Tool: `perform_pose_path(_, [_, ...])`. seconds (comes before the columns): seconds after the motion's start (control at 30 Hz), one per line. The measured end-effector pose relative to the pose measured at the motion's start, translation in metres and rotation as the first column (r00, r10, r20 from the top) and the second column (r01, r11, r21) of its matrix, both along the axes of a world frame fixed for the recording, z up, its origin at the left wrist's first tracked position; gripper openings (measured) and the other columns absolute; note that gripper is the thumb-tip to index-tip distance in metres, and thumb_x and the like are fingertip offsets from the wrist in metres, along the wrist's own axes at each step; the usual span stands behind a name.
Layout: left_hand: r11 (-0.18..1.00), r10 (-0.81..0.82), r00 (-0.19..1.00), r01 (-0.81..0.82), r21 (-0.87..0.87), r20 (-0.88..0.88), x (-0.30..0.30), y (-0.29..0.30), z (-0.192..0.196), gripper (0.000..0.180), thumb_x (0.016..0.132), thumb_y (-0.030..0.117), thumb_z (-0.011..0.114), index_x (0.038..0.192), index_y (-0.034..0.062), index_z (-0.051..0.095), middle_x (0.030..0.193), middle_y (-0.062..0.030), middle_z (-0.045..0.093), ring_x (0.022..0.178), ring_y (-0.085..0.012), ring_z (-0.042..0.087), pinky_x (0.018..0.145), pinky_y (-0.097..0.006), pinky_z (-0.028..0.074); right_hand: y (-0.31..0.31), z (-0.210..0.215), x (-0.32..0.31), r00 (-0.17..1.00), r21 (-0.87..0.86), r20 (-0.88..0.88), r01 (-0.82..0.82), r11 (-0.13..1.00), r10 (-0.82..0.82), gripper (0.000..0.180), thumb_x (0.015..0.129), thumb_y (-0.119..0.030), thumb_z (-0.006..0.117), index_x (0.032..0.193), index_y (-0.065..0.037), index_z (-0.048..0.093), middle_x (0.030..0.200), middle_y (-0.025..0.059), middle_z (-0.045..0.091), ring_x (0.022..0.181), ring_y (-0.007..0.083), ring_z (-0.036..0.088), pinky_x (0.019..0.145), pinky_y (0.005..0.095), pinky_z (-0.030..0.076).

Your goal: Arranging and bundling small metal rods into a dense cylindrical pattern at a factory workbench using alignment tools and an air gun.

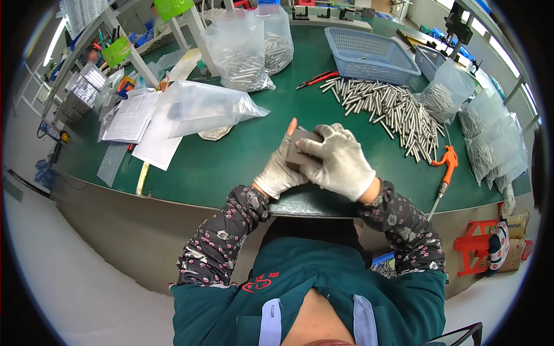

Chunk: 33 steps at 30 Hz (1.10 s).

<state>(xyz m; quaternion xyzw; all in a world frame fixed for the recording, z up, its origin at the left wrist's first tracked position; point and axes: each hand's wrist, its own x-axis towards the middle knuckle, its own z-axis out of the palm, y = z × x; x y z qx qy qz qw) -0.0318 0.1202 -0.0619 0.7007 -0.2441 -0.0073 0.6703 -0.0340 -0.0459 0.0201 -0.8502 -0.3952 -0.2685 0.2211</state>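
Observation:
Near the front edge of the green table, both gloved hands are closed around a small grey-brown block (298,157). My left hand (278,169), in a white glove with the thumb tip bare, holds it from the left and below. From the right, the fingers of my right hand (340,160) bend over its top and side. Whether anything sits between the block and the palms is hidden. Beyond my right hand lies a loose pile of short silver metal pins (398,111).
A blue plastic basket (369,72) stands behind the pile, with red-handled pliers (317,79) beside it. An orange air gun (449,165) lies at the right. Bags of pins (239,60) stand at the back; papers (135,118) and a plastic bag (199,109) lie left.

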Motion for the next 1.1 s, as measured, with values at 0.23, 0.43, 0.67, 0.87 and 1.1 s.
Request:
perform_pose_path(0.23, [0.959,0.021,0.958,-0.101,0.267,0.286,0.013,0.000,0.010,0.110,0.069,-0.003,0.071,0.145,0.0160,-0.006,0.113,-0.0080,0.053,0.107,-0.0165,0.052,0.097,-0.029,0.040,0.001,-0.001,0.003,0.998,0.105,-0.014,0.065,0.992,-0.064,0.017,0.075,-0.032,0.063,0.077,-0.014,0.065,0.078,0.0132,0.058,0.076,0.0320,0.056,0.067,0.0434,0.044])
perform_pose_path(0.43, [0.912,0.174,0.947,-0.259,0.318,0.271,-0.007,-0.002,0.016,0.110,0.058,0.008,0.078,0.146,0.0086,0.011,0.124,-0.0125,0.046,0.108,-0.0231,0.048,0.098,-0.031,0.035,-0.013,0.007,0.003,0.985,0.039,-0.005,0.175,0.984,-0.175,0.016,0.073,-0.025,0.063,0.081,-0.011,0.066,0.092,0.0171,0.059,0.082,0.0320,0.056,0.069,0.0443,0.044])
perform_pose_path(0.67, [0.928,0.152,0.987,-0.161,0.338,0.052,-0.004,-0.001,0.010,0.109,0.057,0.014,0.077,0.145,0.0073,0.014,0.137,-0.0182,0.036,0.124,-0.0316,0.037,0.104,-0.034,0.031,-0.025,0.000,-0.003,0.961,0.027,0.067,0.268,0.963,-0.269,0.024,0.076,-0.031,0.063,0.092,-0.013,0.067,0.094,0.0193,0.058,0.087,0.0331,0.055,0.074,0.0409,0.044])
perform_pose_path(0.87, [0.994,0.075,0.931,-0.043,0.096,-0.359,-0.008,-0.002,0.029,0.103,0.061,0.002,0.072,0.146,0.0130,0.013,0.125,-0.0137,0.050,0.111,-0.0228,0.052,0.094,-0.031,0.042,-0.032,0.003,0.016,0.907,0.021,-0.172,0.394,0.919,-0.385,0.021,0.076,-0.029,0.062,0.087,-0.013,0.066,0.087,0.0179,0.057,0.083,0.0331,0.055,0.074,0.0427,0.044])
perform_pose_path(1.1, [0.995,0.002,0.972,0.021,0.093,-0.233,-0.003,-0.003,0.014,0.109,0.062,-0.003,0.075,0.146,0.0105,0.006,0.113,-0.0069,0.055,0.098,-0.0139,0.055,0.086,-0.025,0.045,-0.037,-0.010,0.009,0.920,0.007,0.006,0.391,0.920,-0.391,0.024,0.078,-0.034,0.060,0.089,-0.013,0.066,0.086,0.0168,0.057,0.080,0.0312,0.055,0.068,0.0418,0.043])
